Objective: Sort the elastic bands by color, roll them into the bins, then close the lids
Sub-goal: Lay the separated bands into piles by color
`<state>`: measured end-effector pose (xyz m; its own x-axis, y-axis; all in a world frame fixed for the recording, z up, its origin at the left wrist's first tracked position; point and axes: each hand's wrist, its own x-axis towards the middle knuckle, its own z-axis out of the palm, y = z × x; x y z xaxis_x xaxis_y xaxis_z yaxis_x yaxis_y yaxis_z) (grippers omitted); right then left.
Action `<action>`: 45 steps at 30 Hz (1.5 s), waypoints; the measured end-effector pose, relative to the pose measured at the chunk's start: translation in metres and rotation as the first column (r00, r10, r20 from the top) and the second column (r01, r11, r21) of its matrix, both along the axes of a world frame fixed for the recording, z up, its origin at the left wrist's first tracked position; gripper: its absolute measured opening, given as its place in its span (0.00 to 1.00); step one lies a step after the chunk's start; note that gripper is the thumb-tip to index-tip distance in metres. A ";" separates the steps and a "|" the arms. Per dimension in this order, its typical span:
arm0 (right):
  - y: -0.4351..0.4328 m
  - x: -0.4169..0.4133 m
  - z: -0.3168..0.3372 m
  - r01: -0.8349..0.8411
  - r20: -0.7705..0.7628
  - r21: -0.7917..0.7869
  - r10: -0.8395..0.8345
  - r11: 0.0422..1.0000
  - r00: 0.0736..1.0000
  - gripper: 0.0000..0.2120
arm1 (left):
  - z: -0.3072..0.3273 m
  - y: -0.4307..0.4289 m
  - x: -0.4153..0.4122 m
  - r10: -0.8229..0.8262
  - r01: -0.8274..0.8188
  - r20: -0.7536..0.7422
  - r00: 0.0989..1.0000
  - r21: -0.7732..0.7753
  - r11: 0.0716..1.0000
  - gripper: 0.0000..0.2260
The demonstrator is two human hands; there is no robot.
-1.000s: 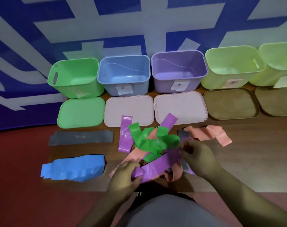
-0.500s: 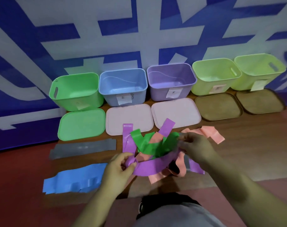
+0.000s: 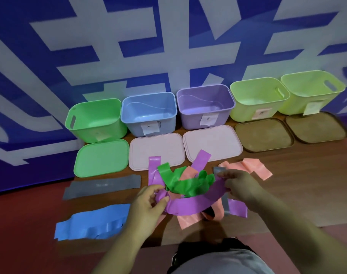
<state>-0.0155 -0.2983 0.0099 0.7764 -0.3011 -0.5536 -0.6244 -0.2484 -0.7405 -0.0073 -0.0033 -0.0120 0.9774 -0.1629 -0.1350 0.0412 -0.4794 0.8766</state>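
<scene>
A purple band [image 3: 192, 202] stretches between my hands above a tangled pile. My left hand [image 3: 147, 206] pinches its left end, which curls into a small loop. My right hand [image 3: 237, 184] grips its right end. Under it lie green bands [image 3: 188, 182], pink bands [image 3: 253, 168] and more purple bands [image 3: 154, 171]. A grey band [image 3: 101, 185] and a stack of blue bands [image 3: 91, 222] lie flat to the left. Behind stand open bins: green [image 3: 95, 119], blue [image 3: 148, 112], purple [image 3: 205, 104] and two yellow-green ones [image 3: 257, 97].
Lids lie in front of the bins: a green lid [image 3: 101, 157], two pale pink lids [image 3: 156, 149] and two brown lids [image 3: 264, 134]. A blue and white wall rises right behind the bins. My lap [image 3: 218, 260] is at the bottom edge.
Both hands have lifted the purple band a little and pulled it out longer over the pile. The camera has tilted up, so the bins sit lower in view.
</scene>
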 end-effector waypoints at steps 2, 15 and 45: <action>-0.018 0.000 -0.005 -0.003 0.012 -0.003 0.003 1.000 1.000 0.18 | 0.003 -0.013 0.004 -0.021 0.020 0.022 1.000 0.041 0.999 0.15; -0.273 -0.032 -0.029 0.074 0.082 -0.186 -0.059 0.980 0.995 0.11 | -0.022 -0.252 0.022 -0.248 0.238 0.033 0.968 0.178 0.955 0.09; -0.334 -0.058 -0.082 -0.490 -0.191 -0.564 0.473 0.665 0.860 0.29 | -0.072 -0.313 -0.013 -0.430 0.447 -0.179 0.885 0.590 0.673 0.30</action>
<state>-0.0737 -0.6327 -0.0719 0.8929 -0.1534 -0.4234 -0.3119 -0.8888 -0.3358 -0.0205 -0.3161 -0.0841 0.8099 -0.4490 -0.3773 -0.2949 -0.8679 0.3998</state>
